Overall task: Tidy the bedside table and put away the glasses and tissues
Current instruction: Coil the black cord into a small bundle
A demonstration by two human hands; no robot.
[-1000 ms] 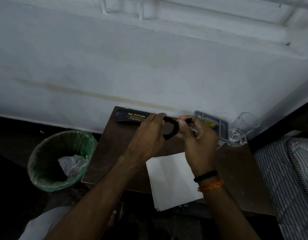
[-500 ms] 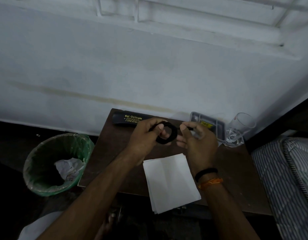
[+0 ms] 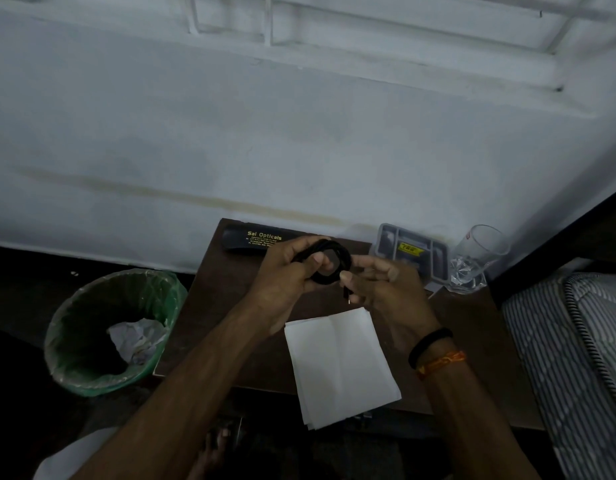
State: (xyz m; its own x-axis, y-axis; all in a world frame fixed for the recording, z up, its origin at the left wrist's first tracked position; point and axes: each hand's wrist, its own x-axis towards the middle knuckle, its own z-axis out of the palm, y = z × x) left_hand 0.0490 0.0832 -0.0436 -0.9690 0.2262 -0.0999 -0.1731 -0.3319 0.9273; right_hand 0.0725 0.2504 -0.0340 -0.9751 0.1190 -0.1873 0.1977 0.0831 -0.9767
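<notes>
Above the dark wooden bedside table (image 3: 219,308) I hold a coiled black cable (image 3: 344,257). My left hand (image 3: 284,277) grips the coil with thumb and curled fingers. My right hand (image 3: 386,289) pinches the loose end of the cable, whose small plug (image 3: 348,296) hangs below the fingers. A black glasses case (image 3: 246,242) with gold lettering lies shut at the table's back left, partly behind my left hand. A stack of flat white tissues (image 3: 341,362) lies at the front of the table and juts over its edge. No glasses are in sight.
A green-lined bin (image 3: 102,334) with crumpled paper in it stands left of the table. A grey compartment tray (image 3: 412,251) and a clear drinking glass (image 3: 473,261) sit at the back right. A striped mattress (image 3: 576,358) borders the table's right side; the wall is behind.
My right hand has slid down from the top of the coil to its lower right, and the plug end now hangs free. My left hand keeps its grip on the coil.
</notes>
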